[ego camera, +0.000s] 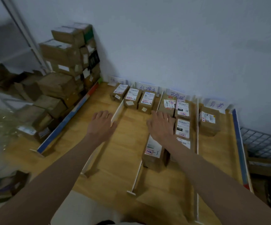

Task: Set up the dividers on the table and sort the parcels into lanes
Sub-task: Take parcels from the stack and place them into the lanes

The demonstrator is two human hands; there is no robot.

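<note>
Head view, left to right. Upper left of frame: stack of cardboard boxes (69, 62) against the wall, off the wooden table (125, 143). Blue edge board (63, 122) runs along the table's left side.

Left hand (101, 125) – fingers straight and apart, holding nothing, just left of the first white divider (117, 112), thumb side at or touching its near face; cannot tell if it presses. That divider's long axis runs from bottom centre up toward the wall, tilted right.

Centre: two labelled parcels (139, 99) sit at the wall end of the second lane, one more in the first lane above the left hand.

Right hand (161, 125) – fingers loosely spread, palm down, over the second divider (138, 172). Whether it touches the parcel below it (152, 151) is hidden by the hand. That parcel sits across the divider line, not clean in a lane.

Right of centre: parcels in a column (182, 120) in the third lane, then the third divider (197, 127), then a lone parcel (208, 120) in the fourth lane. Paper lane signs (216, 103) stand along the wall.

Key relation, my read: the straddling parcel lies directly under and toward the bottom of frame from the right hand, long axis parallel to the dividers – right hand is nearer by far.
</note>
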